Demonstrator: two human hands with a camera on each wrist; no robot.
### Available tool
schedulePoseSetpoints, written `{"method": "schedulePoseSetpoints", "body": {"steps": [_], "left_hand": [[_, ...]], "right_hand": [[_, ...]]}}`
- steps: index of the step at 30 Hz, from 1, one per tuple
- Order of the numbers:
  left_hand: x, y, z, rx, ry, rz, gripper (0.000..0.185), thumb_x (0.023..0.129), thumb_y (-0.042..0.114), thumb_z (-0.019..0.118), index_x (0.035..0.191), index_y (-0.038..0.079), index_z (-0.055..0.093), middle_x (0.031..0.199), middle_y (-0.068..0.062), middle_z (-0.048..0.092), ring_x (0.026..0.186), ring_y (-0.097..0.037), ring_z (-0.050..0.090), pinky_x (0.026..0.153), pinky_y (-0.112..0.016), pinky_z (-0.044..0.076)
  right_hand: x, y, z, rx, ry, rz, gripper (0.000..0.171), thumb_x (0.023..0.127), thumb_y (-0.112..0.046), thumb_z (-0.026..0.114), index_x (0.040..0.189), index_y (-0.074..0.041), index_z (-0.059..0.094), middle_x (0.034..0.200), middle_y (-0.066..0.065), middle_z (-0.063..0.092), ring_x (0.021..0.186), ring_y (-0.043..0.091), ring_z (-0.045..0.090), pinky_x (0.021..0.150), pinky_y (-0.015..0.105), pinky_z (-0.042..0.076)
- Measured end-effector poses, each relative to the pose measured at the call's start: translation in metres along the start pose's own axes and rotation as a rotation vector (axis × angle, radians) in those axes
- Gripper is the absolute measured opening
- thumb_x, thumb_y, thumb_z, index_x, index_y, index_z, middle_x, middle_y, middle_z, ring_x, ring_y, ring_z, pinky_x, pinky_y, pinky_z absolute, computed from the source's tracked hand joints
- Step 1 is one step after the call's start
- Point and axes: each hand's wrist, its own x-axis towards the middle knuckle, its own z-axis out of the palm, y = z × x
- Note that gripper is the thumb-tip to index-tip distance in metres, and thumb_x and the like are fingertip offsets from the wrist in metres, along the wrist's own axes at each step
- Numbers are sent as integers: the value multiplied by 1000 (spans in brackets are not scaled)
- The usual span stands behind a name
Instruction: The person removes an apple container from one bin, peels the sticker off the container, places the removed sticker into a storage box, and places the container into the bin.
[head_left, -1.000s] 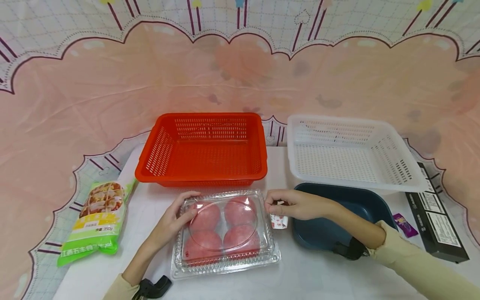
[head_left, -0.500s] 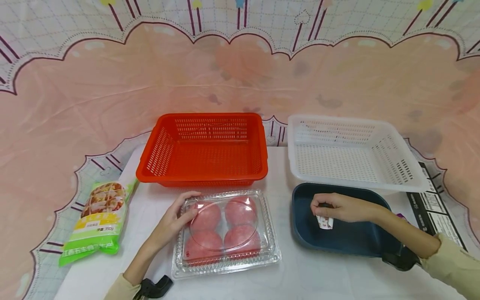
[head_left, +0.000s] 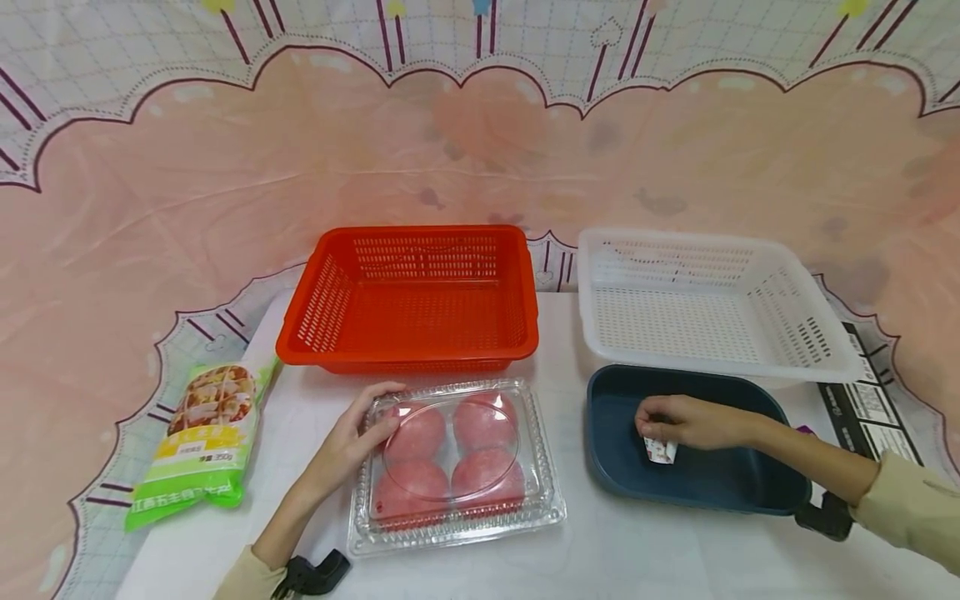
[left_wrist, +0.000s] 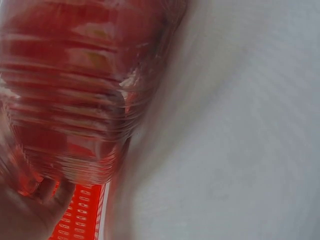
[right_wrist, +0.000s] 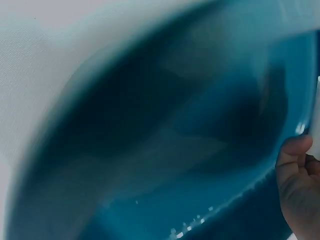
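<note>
In the head view my left hand grips the far left corner of a clear plastic clamshell box, its thumb on the lid and its fingers along the edge. Several round red things show through the lid. The left wrist view has the ribbed side of the box close up, with fingers at its lower end. My right hand pinches a small white packet with a red pattern, over the dark blue basin. What the packet holds is hidden.
A red basket stands behind the box, a white basket behind the basin. At left lies a green and yellow food bag. A black box lies at right, partly behind my arm. A purple wrapper is nearly covered.
My right hand has carried the white packet rightward, from beside the clamshell box to above the blue basin, moving only slightly in the last half second. The left hand has stayed on the box.
</note>
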Motion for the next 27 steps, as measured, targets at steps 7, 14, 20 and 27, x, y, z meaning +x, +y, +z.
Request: {"method": "schedulePoseSetpoints", "body": {"steps": [7,14,20,27], "left_hand": [[0,-1,1,8,1,4,39,96,17,53,135,19,48,134,-4,52,113,-2,48,99,-33,44],[0,0,1,5,0,-1,40,96,17,53,135,18,48,134,-5,52,111,-2,48,97,-34,45],[0,1,1,1,-1,1,41,96,17,53,136,16,47,134,-5,52,111,-2,48,97,-38,45],[0,1,0,4,-2,10,41,96,16,53,136,15,47,134,-5,52,111,-1,48,96,-30,46]], "right_hand": [[7,5,7,-24,40,34,13,101,-14,49,98,-5,58,83,-6,53,73,-3,47,62,19,43],[5,5,13,-28,49,77,14,101,-14,49,99,-3,58,88,-2,57,76,-3,48,65,19,44],[5,6,17,-84,50,62,12,97,-17,56,100,-5,58,92,-1,54,78,-1,44,65,19,43],[6,6,20,-192,76,29,17,91,-17,67,101,-8,57,90,-2,50,76,0,41,63,18,42]]}}
